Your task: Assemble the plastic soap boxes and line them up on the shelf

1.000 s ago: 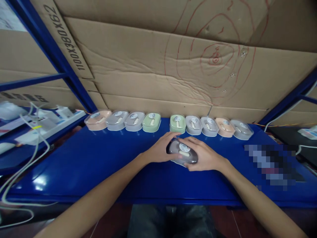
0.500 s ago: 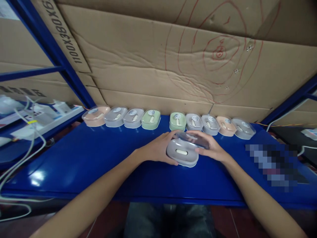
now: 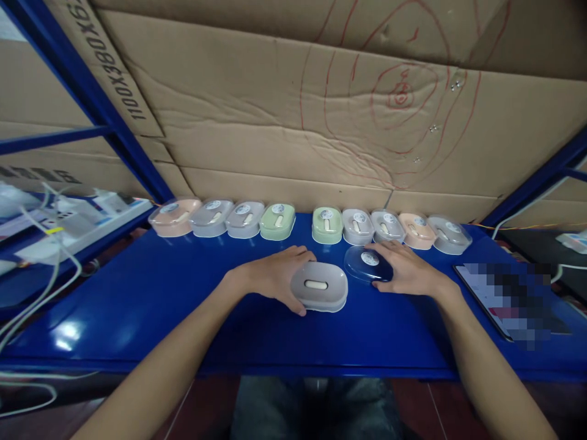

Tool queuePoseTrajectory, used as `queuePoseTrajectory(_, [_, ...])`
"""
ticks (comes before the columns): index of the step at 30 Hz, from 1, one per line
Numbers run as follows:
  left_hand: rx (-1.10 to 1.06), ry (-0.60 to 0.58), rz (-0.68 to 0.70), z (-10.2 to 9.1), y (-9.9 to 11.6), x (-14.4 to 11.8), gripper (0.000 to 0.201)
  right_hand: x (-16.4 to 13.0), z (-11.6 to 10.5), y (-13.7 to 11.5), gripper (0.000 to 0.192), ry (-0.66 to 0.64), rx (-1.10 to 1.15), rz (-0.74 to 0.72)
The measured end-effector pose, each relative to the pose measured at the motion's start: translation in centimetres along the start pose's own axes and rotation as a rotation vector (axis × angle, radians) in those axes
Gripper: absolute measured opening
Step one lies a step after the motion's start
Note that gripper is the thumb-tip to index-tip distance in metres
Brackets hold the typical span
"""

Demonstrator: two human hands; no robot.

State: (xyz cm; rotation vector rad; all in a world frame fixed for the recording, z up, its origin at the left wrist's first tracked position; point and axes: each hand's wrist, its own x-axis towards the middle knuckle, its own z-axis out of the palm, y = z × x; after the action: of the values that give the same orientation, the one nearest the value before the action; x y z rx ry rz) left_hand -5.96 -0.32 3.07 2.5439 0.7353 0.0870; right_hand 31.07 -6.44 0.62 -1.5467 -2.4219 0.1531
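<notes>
A grey oval box without its cover rests on the blue table, a white pill-shaped piece set in its middle. My left hand grips the box by its left end, thumb in front and fingers behind. To the right of the box is a clear lid with a round white sticker. My right hand holds the lid by its right side, low over the table or on it; I cannot tell which. Lid and box are apart.
Several lidded boxes in peach, grey and green stand in a row along the cardboard wall. A tablet-like device, partly blurred out, lies at the right. White cables and a power strip are at the left.
The clear lid has come off the grey box and moved right and down with my right hand. My left hand has shifted left with the box.
</notes>
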Motion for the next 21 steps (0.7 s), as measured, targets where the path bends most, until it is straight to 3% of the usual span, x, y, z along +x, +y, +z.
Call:
queuePoseTrajectory(6, [0.067, 0.075, 0.087, 1.0, 0.2, 1.1, 0.086, 0.0, -0.2, -1.3, 0.076, 0.022, -0.163, -0.005])
queuePoseTrajectory(9, [0.088, 0.162, 0.085, 2.5, 0.0, 1.3, 0.096, 0.1, -1.0, -2.2, 0.069, 0.073, -0.048, -0.067])
queuePoseTrajectory(12, [0.060, 0.256, 0.038, 4.1, -0.6, 1.3, 0.112, 0.5, -1.1, -3.8, 0.065, 0.163, 0.204, -0.195])
queuePoseTrajectory(14, [0.045, 0.270, 0.015, 4.7, -0.9, 1.2, 0.121, 0.8, -0.4, -5.1, 0.067, 0.208, 0.307, -0.252])
queuePoseTrajectory(18, [0.036, 0.266, 0.053, 4.8, -0.7, 1.4, 0.122, 1.2, 2.3, -7.1, 0.088, 0.166, 0.195, -0.289])
queuePoseTrajectory(21, [0.045, 0.250, 0.055, 4.5, -0.4, 1.4, 0.121, 1.4, 3.8, -7.5, 0.083, 0.142, 0.134, -0.335])
